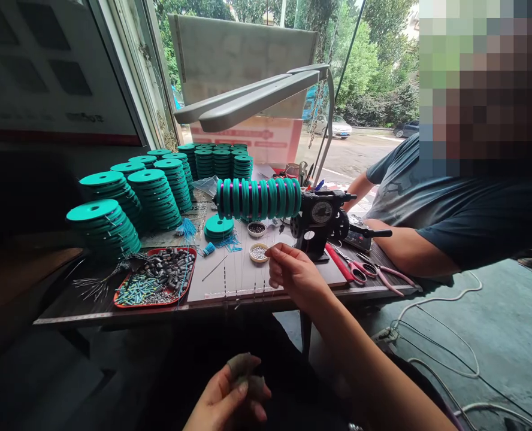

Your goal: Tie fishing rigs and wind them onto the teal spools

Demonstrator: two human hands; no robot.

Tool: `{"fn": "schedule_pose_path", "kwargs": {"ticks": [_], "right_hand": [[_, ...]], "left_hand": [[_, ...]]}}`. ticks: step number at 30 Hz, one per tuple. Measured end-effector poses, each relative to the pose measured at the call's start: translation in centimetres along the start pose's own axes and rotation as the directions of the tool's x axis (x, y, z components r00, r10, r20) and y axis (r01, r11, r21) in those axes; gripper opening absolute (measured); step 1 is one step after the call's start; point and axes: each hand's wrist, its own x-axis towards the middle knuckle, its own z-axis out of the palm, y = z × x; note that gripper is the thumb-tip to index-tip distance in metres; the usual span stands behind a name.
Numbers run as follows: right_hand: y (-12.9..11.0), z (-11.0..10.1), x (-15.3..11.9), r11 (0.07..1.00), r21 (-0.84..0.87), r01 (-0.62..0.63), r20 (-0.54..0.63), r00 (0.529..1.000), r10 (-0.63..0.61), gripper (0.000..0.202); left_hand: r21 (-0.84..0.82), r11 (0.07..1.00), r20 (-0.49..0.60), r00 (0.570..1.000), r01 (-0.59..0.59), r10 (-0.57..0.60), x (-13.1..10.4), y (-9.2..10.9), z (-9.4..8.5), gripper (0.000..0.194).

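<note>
My right hand is raised over the front of the white board, thumb and forefinger pinched together. Whatever is in that pinch is too small to make out. Just beside its fingertips is a small dish of pale beads; a dish of dark beads stands behind. Below the table edge, my left hand has curled fingers with the thumb pressed to them. Grey-green covers wrap some of its fingertips, and anything held there is hidden. Thin lines hang from a row of green foam spools on a black hand-cranked winder.
Stacks of green spools fill the table's left and back. A red tray holds dark weights and small blue-green pieces. Scissors and pink-handled pliers lie right. A lamp arches overhead. Another person sits at right.
</note>
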Motion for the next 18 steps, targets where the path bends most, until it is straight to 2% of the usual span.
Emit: {"fn": "schedule_pose_path", "kwargs": {"ticks": [1, 2, 3, 5, 7, 8, 10, 11, 12, 13, 15, 17, 18], "right_hand": [[-0.1, 0.0, 0.0, 0.999, -0.042, 0.007, -0.004, 1.000, -0.007, 0.026], [-0.3, 0.0, 0.0, 0.996, -0.085, 0.011, -0.006, 1.000, -0.011, 0.027], [-0.5, 0.0, -0.1, 0.992, -0.124, 0.011, -0.005, 1.000, -0.012, 0.028], [-0.9, 0.1, -0.2, 0.984, -0.177, 0.016, -0.003, 1.000, -0.017, 0.029], [-1.3, 0.3, -0.3, 0.980, -0.198, 0.033, 0.001, 0.999, -0.034, 0.029], [-1.5, 0.4, -0.3, 0.979, -0.201, 0.043, 0.002, 0.999, -0.044, 0.029], [-1.7, 0.5, -0.4, 0.978, -0.200, 0.054, 0.006, 0.999, -0.054, 0.028], [-1.8, 0.5, -0.4, 0.979, -0.197, 0.056, 0.010, 0.998, -0.055, 0.028], [-1.8, 0.5, -0.4, 0.980, -0.193, 0.056, 0.012, 0.998, -0.055, 0.028], [-1.9, 0.5, -0.5, 0.980, -0.189, 0.055, 0.014, 0.998, -0.054, 0.028], [-2.0, 0.4, -0.7, 0.982, -0.181, 0.047, 0.028, 0.999, -0.043, 0.028], [-2.2, 0.3, -0.8, 0.983, -0.178, 0.036, 0.049, 0.998, -0.027, 0.027], [-2.2, 0.2, -0.9, 0.984, -0.176, 0.036, 0.060, 0.998, -0.026, 0.027]], "left_hand": [[0.165, 0.984, -0.051, 0.996, -0.064, 0.073, 0.3, 0.3, 0.2, 0.030], [0.359, 0.927, -0.100, 0.983, -0.111, 0.156, 0.5, 0.7, 0.4, 0.031], [0.552, 0.824, -0.136, 0.962, -0.126, 0.238, 0.8, 1.2, 0.8, 0.031], [0.836, 0.544, -0.158, 0.916, -0.073, 0.367, 1.1, 2.9, 1.7, 0.030], [0.953, 0.300, -0.107, 0.890, -0.035, 0.443, 1.3, 4.9, 2.9, 0.028], [0.978, 0.201, -0.048, 0.880, -0.055, 0.473, 1.4, 6.0, 3.5, 0.027], [0.994, 0.046, 0.063, 0.852, -0.101, 0.520, 1.4, 7.6, 4.5, 0.025], [0.992, 0.014, 0.101, 0.850, -0.127, 0.517, 1.3, 8.2, 4.8, 0.023], [0.988, 0.024, 0.119, 0.863, -0.149, 0.492, 1.3, 8.4, 4.9, 0.022], [0.982, 0.075, 0.121, 0.886, -0.172, 0.448, 1.2, 8.3, 4.8, 0.022], [0.938, 0.285, 0.102, 0.943, -0.197, 0.316, 1.1, 7.0, 3.8, 0.031], [0.830, 0.512, 0.090, 0.959, -0.222, 0.270, 1.1, 4.7, 2.1, 0.036], [0.772, 0.595, 0.074, 0.962, -0.222, 0.262, 1.1, 3.3, 1.1, 0.036]]}}
